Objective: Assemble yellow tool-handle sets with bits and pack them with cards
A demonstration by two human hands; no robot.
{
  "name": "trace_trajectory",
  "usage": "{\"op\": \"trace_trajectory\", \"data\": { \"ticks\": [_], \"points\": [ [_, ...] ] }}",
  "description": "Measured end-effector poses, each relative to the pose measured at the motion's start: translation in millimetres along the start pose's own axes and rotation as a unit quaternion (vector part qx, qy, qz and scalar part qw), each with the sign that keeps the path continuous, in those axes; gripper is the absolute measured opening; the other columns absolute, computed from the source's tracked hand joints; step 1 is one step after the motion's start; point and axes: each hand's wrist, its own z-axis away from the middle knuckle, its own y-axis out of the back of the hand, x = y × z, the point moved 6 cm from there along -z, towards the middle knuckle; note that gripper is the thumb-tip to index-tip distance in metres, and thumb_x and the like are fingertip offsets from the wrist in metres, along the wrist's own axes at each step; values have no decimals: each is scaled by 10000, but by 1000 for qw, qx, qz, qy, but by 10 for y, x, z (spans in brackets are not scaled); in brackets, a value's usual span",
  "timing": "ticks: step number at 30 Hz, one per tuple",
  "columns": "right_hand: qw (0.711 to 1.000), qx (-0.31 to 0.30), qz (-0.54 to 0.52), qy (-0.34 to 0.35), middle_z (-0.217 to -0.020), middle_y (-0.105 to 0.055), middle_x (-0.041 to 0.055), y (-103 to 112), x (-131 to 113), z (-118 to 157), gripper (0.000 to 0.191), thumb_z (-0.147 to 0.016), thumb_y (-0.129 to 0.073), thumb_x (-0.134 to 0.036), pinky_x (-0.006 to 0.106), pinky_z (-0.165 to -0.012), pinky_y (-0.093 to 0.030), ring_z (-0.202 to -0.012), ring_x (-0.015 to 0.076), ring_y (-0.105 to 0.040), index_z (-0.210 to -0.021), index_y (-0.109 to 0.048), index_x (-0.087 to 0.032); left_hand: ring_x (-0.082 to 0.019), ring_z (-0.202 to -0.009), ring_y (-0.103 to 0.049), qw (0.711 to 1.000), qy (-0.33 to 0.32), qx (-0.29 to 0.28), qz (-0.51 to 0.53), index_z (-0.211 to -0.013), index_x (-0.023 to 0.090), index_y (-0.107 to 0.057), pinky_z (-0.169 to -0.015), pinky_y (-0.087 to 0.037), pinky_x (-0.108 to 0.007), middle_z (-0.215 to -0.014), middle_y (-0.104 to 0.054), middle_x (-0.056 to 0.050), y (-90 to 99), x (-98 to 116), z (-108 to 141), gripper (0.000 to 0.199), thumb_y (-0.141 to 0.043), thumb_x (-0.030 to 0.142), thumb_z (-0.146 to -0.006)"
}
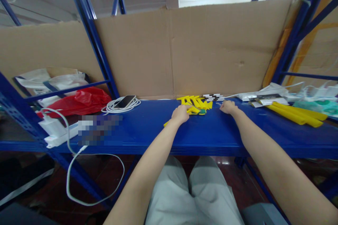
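My left hand (181, 114) is closed around a long yellow piece with a green end (194, 110); its other end shows below my wrist, and its kind is unclear. Just beyond lies a group of yellow strips (195, 101) on the blue tabletop (206, 132). Several black-and-white sticks (213, 97) lie behind them, near the cardboard. My right hand (228, 107) rests on the table to the right of the strips, fingers curled in. Small white bits (219, 104) lie right by its fingertips. Whatever those fingers may hold is too small to make out.
A phone (125, 102) lies on a coiled white cable at the back left. Further left are a power strip (63, 135) and a red bag (79, 102). Yellow rolls (295, 113) and flat packets (269, 99) lie right. Cardboard (206, 49) walls off the back.
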Motion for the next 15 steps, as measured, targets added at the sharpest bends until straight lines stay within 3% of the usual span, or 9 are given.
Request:
{"op": "trace_trajectory", "data": {
  "ticks": [4, 7, 11, 15],
  "points": [
    [1000, -1, -14, 6, -1075, -650, 162, 71, -116, 42, 154, -734, -586, -183, 452, -933, -448, -1155, 341, -531, -814, -715, -160, -228, -1146, -585, 1000, 1, 0, 3, -1295, 309, -580, -971, -443, -321, -1255, -622, -53, 9, 3, 6, 468, -571, 189, -842],
    [992, 21, -94, 76, -904, -698, 94, 180, -378, 142, 112, -741, -579, -170, 320, -855, -479, -980, 248, -620, -739, -691, -174, -221, -1158, -576, 1000, -4, 0, 10, -1296, 298, -580, -982, -434, -310, -1267, -612, -52, 4, 1, 4, 471, -562, 169, -843],
    [955, 25, -253, 150, -789, -692, 47, 267, -767, 348, 113, -749, -556, -183, 253, -716, -475, -772, 178, -624, -744, -665, -155, -214, -1172, -564, 1000, -16, 2, 11, -1306, 276, -571, -993, -425, -301, -1277, -598, -62, -7, 11, -1, 472, -538, 157, -851],
    [927, -1, -318, 200, -787, -679, 32, 237, -1047, 509, 80, -726, -564, -165, 260, -752, -456, -778, 163, -608, -675, -626, -160, -218, -1169, -562, 1000, -28, 6, -3, -1319, 267, -554, -995, -425, -309, -1292, -573, -76, -2, 51, 6, 476, -508, 147, -861]
  ]
}}
